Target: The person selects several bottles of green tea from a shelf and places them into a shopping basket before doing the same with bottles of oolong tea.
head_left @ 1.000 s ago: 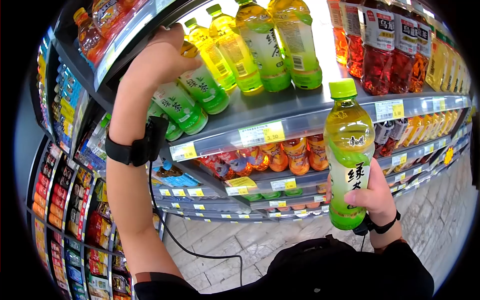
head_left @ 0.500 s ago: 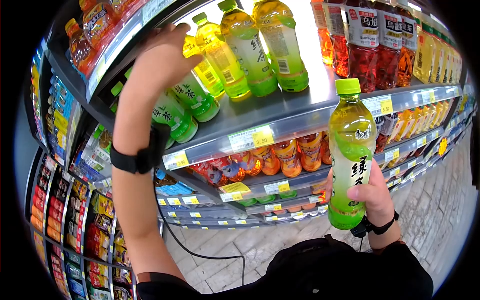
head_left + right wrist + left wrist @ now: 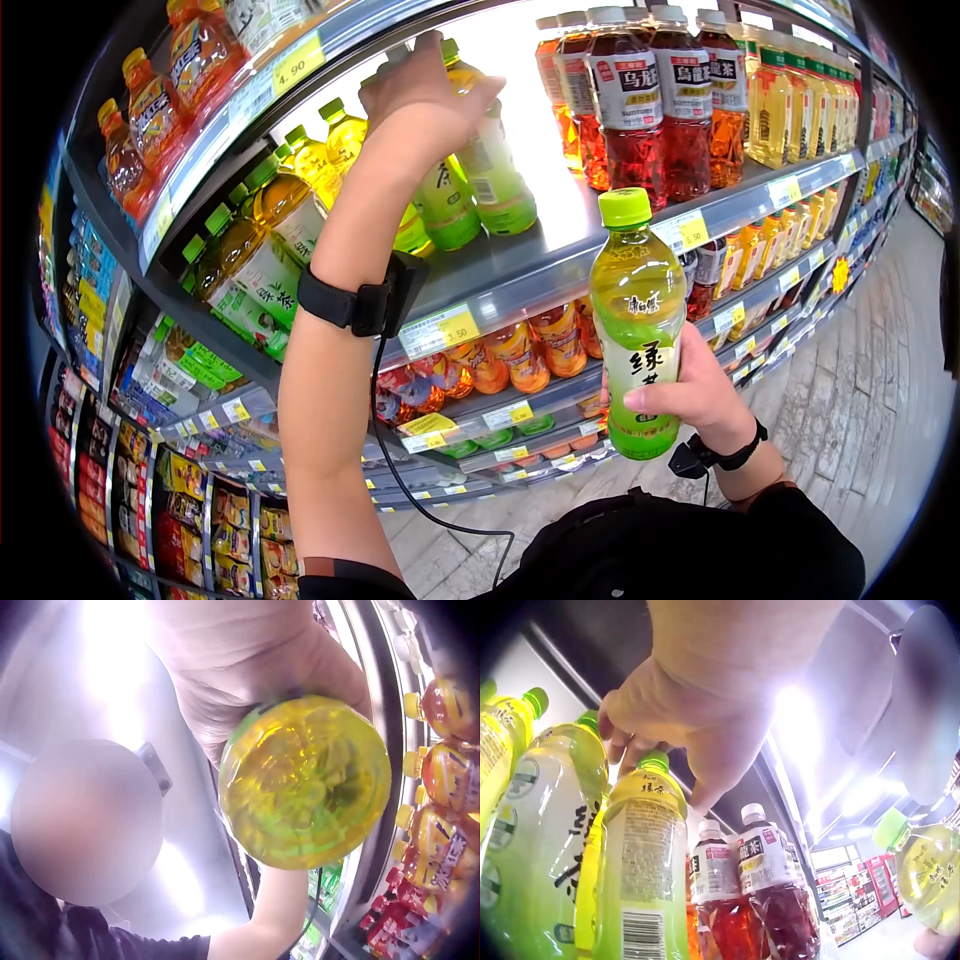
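Observation:
My right hand [image 3: 690, 395] grips a green tea bottle [image 3: 640, 330] with a light green cap, upright in front of the shelf, thumb across its label. In the right wrist view that bottle's round base [image 3: 307, 784] faces the camera. On the upper shelf, my left hand [image 3: 425, 105] reaches over the front of a row of green tea bottles, fingers stretched upward and thumb spread out to the right. The left wrist view has the hand close above the green cap of the end bottle [image 3: 646, 855], fingers behind and left of the cap, thumb right of it.
Dark red oolong tea bottles [image 3: 625, 110] stand right of the green teas, with pale yellow bottles [image 3: 790, 100] beyond. Another shelf with orange drinks [image 3: 150, 100] overhangs at upper left. A black cable [image 3: 400, 470] hangs from my left wrist.
My left hand has moved right along the row, from the left-hand green tea bottles to the end one. The head view has turned right. My right hand still holds its bottle.

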Demonstrator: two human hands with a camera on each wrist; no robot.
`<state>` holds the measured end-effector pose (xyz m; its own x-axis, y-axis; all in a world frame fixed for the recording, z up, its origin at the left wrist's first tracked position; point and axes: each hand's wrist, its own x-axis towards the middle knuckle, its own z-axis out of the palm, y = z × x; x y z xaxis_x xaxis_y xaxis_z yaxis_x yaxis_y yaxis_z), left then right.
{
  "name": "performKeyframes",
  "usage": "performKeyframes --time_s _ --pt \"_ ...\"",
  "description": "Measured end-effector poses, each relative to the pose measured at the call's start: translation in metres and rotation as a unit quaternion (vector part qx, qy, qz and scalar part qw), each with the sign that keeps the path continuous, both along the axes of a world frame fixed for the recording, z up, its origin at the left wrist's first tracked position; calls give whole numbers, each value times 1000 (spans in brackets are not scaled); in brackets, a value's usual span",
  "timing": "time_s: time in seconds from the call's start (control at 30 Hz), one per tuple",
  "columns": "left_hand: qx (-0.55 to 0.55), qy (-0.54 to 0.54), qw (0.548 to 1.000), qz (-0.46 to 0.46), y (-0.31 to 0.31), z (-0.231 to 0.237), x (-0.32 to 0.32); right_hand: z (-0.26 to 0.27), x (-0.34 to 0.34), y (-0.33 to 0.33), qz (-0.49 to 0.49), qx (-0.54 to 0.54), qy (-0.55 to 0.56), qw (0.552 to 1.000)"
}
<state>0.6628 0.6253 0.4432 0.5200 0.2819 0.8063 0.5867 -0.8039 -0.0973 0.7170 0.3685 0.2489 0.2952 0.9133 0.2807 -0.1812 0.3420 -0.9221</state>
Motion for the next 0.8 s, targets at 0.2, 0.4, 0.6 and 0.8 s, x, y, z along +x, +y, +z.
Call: performKeyframes --time_s 0.2,0.4,0.6,0.8 --pt "-13 -149 958 -246 -22 -31 -2 -1 5 -3 6 41 -23 999" --pt "48 -163 905 -391 -54 -59 -21 -5 2 6 -43 129 -67 988" --pt "202 -111 859 -456 -121 -39 -88 4 13 1 -105 290 -247 919" --pt "-289 -73 723 -623 -128 -94 -86 -7 7 -24 147 194 -139 960"
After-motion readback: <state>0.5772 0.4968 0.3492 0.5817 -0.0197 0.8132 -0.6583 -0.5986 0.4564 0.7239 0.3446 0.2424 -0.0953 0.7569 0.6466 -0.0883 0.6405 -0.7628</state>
